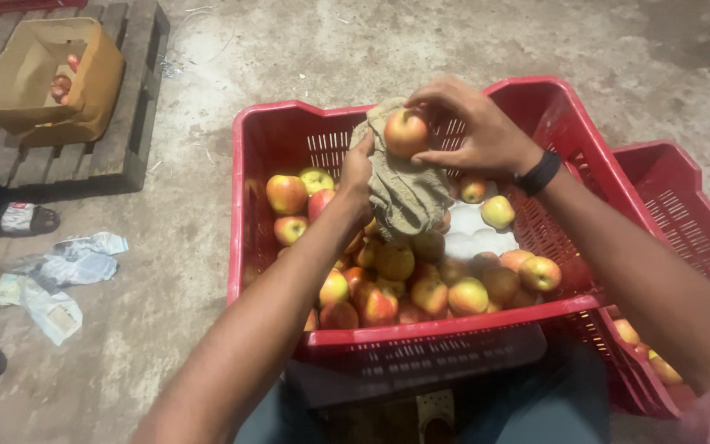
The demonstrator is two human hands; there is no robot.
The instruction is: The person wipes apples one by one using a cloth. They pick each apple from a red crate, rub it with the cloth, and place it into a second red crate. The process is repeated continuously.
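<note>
Above the red crate, near its far wall, we hold an apple between our two hands. Our right hand comes at it from the right and from above: the thumb sits low on the apple's right side, and the other fingers curl over its top and far edge, so the fruit is pinched between thumb and fingertips. The apple lies to the left of that palm, close against it. Our left hand is just below and to the left, its fingers closed on a fold of an olive cloth. The cloth drapes up behind and under the apple and hangs down toward the heap. The apple touches the cloth on its left and lower sides; the left hand touches only the cloth, as far as we can tell. The right hand is therefore the one that carries the fruit, and the left is a little apart from it.

Below both hands, loose apples fill the crate's floor, with a white moulded tray showing among them. A second red crate stands to our right, and a cardboard box rests on a wooden pallet well off to the left.
</note>
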